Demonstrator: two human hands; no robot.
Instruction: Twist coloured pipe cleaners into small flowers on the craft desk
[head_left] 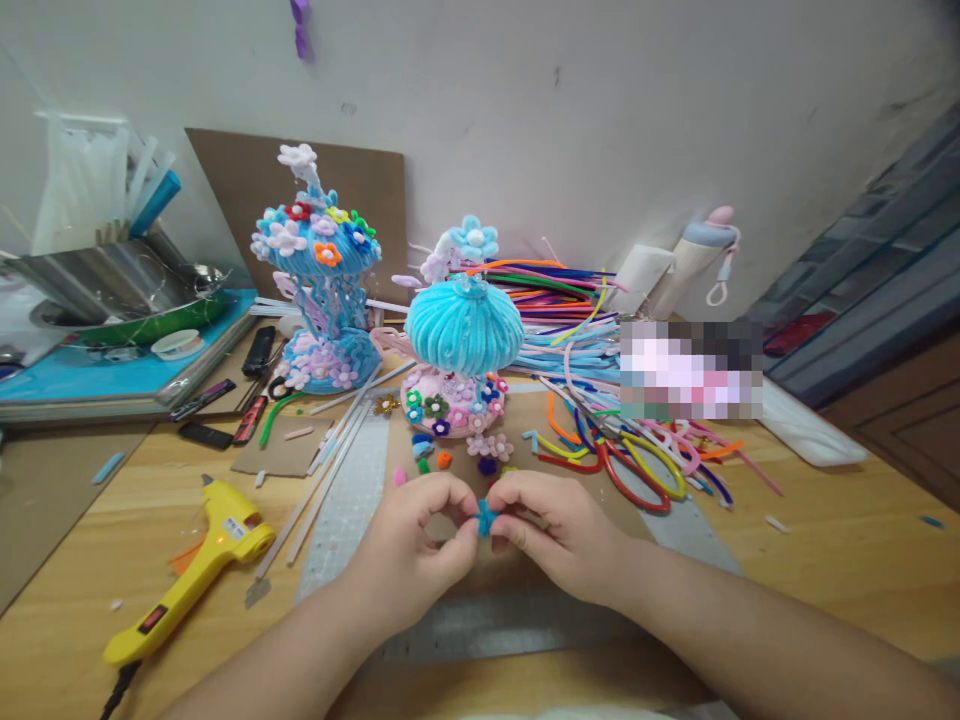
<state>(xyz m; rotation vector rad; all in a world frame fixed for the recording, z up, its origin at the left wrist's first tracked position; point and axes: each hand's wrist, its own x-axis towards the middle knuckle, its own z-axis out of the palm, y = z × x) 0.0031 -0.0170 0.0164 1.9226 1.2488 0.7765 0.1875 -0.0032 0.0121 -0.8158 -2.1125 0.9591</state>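
Between the fingertips of both hands is a small blue piece of bent pipe cleaner (pixel 486 517). My left hand (pixel 427 530) pinches its left side, and my right hand (pixel 551 530) pinches the right side. Just beyond them, small coloured pipe-cleaner pieces and a pale pink flower (pixel 491 447) lie on the brown board (pixel 457 575). Behind stands a blue pipe-cleaner jellyfish (pixel 465 325) with a ribbed dome and a pink base dotted with flowers. A second jellyfish (pixel 319 245), covered in colourful flowers, stands farther left.
A yellow glue gun (pixel 199 570) lies at left, beside clear glue sticks (pixel 330 475). Scissors (pixel 634 475) with red and yellow handles rest at right among pipe-cleaner scraps. Bundled pipe cleaners (pixel 555 290) lie against the wall. A metal pot (pixel 120 275) stands back left.
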